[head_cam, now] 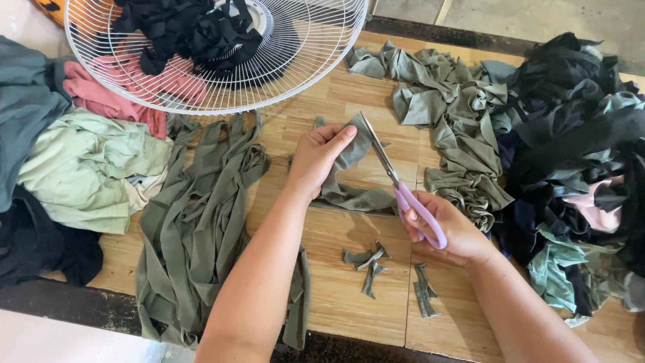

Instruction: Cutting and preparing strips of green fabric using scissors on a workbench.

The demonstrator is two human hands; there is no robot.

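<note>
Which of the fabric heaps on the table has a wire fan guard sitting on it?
The pink cloth at top left; the white fan guard overlaps it, unlike the olive strips or the dark heap.

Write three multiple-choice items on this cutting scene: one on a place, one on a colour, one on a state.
1. Where is the fan guard?
A. top left of the table
B. bottom right
C. under the table

2. What colour are the scissors' handles?
A. red
B. lilac
C. black

3. What is the left hand doing?
A. resting flat and empty
B. gripping the scissors
C. holding the olive cloth

Answers:
1 A, the white wire guard lies at the top left, with dark scraps in it.
2 B, the loops in the right hand are pale purple.
3 C, its fingers pinch the cloth beside the blades.
</note>
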